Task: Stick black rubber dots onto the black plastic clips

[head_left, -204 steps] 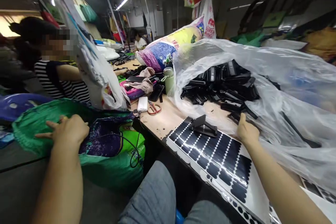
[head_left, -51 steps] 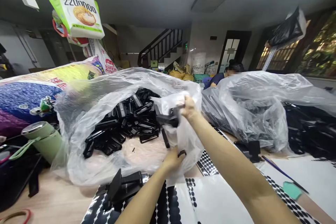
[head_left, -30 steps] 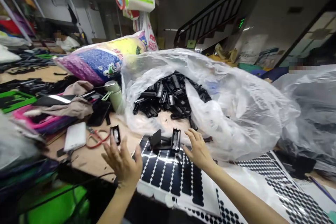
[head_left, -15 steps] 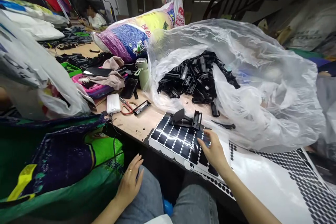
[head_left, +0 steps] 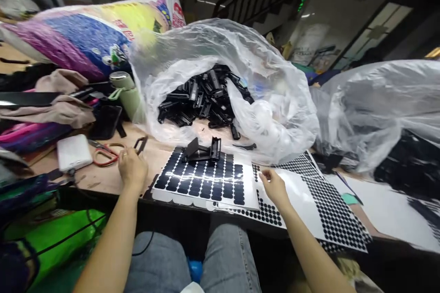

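My left hand (head_left: 132, 168) is closed at the lower end of a small black plastic part (head_left: 141, 144), just right of the red-handled scissors (head_left: 107, 154). Over the dotted sticker sheets, my right hand (head_left: 276, 188) has thumb and fingers pinched together. A small dark spot shows at its fingertips, too small to make out. Between my hands lies a sheet of glossy black oblong stickers (head_left: 202, 178). On its far edge rest a black open-frame plastic part (head_left: 215, 149) and a flat dark piece (head_left: 191, 148).
A large clear plastic bag (head_left: 275, 73) spills a heap of black plastic parts (head_left: 202, 96). Sheets of black round stickers (head_left: 330, 206) lie to the right. At the left are a white power bank (head_left: 74, 152), a phone (head_left: 106, 121) and a green flask (head_left: 126, 96).
My left hand has risen from my lap to the black part beside the scissors. My right hand has left the oblong sticker sheet and its fingers have closed. The view has turned right.
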Motion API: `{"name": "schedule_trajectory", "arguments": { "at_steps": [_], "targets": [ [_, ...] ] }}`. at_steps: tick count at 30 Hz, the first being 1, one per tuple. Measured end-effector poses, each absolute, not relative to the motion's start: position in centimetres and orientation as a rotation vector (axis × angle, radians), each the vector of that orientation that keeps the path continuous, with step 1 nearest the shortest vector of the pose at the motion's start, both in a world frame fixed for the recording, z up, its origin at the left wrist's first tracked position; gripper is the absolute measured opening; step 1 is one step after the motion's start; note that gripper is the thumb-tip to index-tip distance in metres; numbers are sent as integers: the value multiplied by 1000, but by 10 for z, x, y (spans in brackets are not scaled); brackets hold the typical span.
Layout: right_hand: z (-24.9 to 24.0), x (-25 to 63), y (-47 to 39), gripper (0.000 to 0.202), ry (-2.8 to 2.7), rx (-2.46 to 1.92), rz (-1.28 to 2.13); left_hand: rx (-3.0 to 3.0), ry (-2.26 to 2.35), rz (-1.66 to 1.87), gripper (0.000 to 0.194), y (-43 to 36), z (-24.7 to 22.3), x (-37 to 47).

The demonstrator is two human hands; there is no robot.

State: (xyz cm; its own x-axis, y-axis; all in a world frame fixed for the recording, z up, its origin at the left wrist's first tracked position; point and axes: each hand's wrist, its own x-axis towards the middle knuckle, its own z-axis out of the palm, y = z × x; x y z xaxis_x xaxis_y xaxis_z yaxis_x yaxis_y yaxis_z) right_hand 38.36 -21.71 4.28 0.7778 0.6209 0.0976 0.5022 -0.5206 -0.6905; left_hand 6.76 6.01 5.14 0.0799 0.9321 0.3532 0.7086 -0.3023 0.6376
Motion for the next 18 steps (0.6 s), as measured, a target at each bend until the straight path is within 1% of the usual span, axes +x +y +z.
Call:
{"name": "schedule_trajectory", "arguments": {
  "at_steps": [2,3,5,7,9,11,14,18],
  "targets": [
    [35,399,-226,19,-789,-2313,234,1897,1557,1074,23,30,57,75],
    [31,403,-228,18,-782,-2331,259,1782,1439,1001,24,11,62,81],
    [25,405,-226,15,-785,-2351,309,1492,1099,726,25,-27,73,102],
    [22,401,-222,13,-781,-2382,344,1239,845,423,22,-59,80,127],
    [21,397,-219,12,-767,-2415,368,1097,731,205,20,-80,81,152],
    [21,394,-216,11,-753,-2439,379,1060,716,79,24,-89,76,170],
    [21,394,-215,10,-741,-2455,378,1140,717,38,32,-91,63,182],
    [25,396,-214,9,-740,-2450,388,1332,686,128,50,-89,55,181]
  ]
}}
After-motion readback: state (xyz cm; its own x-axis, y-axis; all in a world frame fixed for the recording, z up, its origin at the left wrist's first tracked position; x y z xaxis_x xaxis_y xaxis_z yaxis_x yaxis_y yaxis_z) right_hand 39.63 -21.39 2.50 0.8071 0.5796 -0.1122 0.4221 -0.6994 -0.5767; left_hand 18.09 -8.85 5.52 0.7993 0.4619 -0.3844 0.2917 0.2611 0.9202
